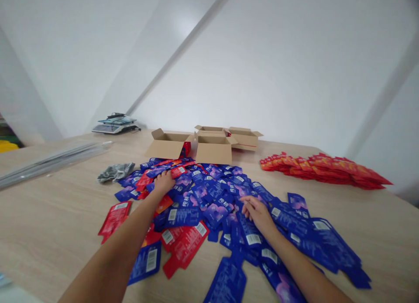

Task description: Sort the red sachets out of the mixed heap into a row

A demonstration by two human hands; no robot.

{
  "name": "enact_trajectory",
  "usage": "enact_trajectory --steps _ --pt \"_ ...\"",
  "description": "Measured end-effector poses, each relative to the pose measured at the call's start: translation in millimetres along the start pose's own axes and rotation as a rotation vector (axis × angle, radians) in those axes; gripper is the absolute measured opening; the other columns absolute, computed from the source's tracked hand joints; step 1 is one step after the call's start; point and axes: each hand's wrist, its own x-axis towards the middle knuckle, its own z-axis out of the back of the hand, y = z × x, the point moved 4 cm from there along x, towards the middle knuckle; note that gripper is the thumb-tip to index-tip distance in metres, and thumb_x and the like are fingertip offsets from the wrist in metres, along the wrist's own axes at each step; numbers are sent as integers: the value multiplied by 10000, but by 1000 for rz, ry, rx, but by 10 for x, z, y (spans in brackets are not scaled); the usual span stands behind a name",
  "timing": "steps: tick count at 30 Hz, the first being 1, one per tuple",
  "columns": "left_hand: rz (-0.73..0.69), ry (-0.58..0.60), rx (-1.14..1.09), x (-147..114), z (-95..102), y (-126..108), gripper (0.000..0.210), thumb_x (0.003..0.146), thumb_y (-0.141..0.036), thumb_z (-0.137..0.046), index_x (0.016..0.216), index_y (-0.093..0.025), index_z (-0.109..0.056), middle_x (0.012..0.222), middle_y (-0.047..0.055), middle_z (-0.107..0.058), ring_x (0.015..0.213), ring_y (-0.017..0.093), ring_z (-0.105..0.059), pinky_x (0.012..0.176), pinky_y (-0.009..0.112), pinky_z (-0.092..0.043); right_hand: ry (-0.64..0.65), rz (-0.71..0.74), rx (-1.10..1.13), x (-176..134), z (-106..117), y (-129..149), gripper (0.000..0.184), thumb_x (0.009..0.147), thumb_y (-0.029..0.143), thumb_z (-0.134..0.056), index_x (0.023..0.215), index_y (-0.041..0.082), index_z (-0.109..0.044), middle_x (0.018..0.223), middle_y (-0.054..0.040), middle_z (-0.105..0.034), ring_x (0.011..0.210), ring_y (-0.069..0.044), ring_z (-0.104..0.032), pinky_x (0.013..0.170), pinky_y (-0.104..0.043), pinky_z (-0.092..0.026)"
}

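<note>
A loose heap of flat blue pouches [214, 192] with purple flower prints and barcode labels spreads over the table, mixed with red pouches [188, 248]. My left hand [164, 182] lies on the far left part of the heap, next to a red pouch [178, 171]; its fingers look stretched out, and their undersides are hidden. Over the right part of the heap is my right hand [257, 210], its fingers loosely bent and apart. Nothing shows in its grasp. Below it lies a blue pouch [252, 234] with a white barcode.
Open cardboard boxes [214, 152] stand behind the heap. Stacked red-orange pouches [324, 170] lie at the right. Grey gloves [115, 172], long strips in clear plastic [55, 163] and a scale [114, 125] are on the left. A white wall [278, 63] rises behind the table [65, 211].
</note>
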Motion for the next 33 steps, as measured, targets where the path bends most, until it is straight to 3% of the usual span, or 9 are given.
enact_trajectory --steps 4,8,16,20,22,24,27,31,33 --pt "-50 34 118 9 -107 -96 529 749 -373 -546 1225 -144 -519 1233 237 -513 1108 415 -512 868 515 -385 -2 9 -7 5 -13 26 275 853 370 -430 957 165 -581 613 9 -585 484 -108 -528 442 -211 -378" --pt "-173 3 200 -141 -79 -229 406 828 -308 -442 1171 -118 -546 1161 230 -562 1088 363 -543 878 475 -390 -2 20 -3 0 -22 37 272 853 354 -420 956 163 -583 612 7 -589 483 -107 -527 434 -207 -373" --pt "-274 -104 212 -238 508 -274 383 881 -113 -257 1200 -54 -462 986 213 -657 913 287 -636 757 378 -463 -65 48 39 19 2 57 302 860 392 -430 1007 167 -567 662 -10 -596 494 -115 -532 402 -207 -400" --pt "-560 -39 0 -566 728 -829 316 911 -216 -294 1108 -174 -538 998 100 -668 917 223 -620 779 302 -442 -191 113 127 -3 49 159 492 821 437 -525 1245 201 -439 1027 -91 -607 723 -158 -603 439 -226 -481" --pt "-790 165 -246 -852 720 -1211 260 892 -240 -353 968 -207 -599 881 39 -674 825 188 -613 725 261 -436 -157 107 180 -29 34 201 575 791 451 -573 1293 231 -399 1133 -101 -578 700 -148 -602 394 -210 -456" --pt "-900 317 -434 -1094 672 -1519 219 863 -243 -407 811 -199 -615 739 6 -640 707 157 -582 650 232 -417 -66 63 221 -57 -2 219 533 758 464 -617 1212 220 -484 986 -73 -638 547 -114 -564 340 -191 -395" --pt "-774 425 -806 -1250 515 -1760 136 795 -282 -533 734 -180 -597 611 -22 -564 562 120 -522 545 210 -393 -26 -30 274 -86 -7 209 382 725 493 -651 927 174 -596 608 8 -610 372 -77 -456 325 -188 -345" --pt "-267 476 -1421 -1356 122 -1813 272 740 -409 -630 857 -172 -563 551 -48 -538 453 97 -506 476 201 -411 -230 -116 337 -77 112 176 421 769 595 -548 765 175 -571 474 30 -555 329 -87 -420 312 -196 -296" --pt "-171 626 -1518 -1515 -94 -1909 332 715 -456 -657 837 -165 -555 605 -12 -602 459 99 -533 457 201 -417 -298 -119 295 -68 159 173 472 798 629 -474 673 179 -539 435 26 -527 334 -96 -421 323 -206 -297"
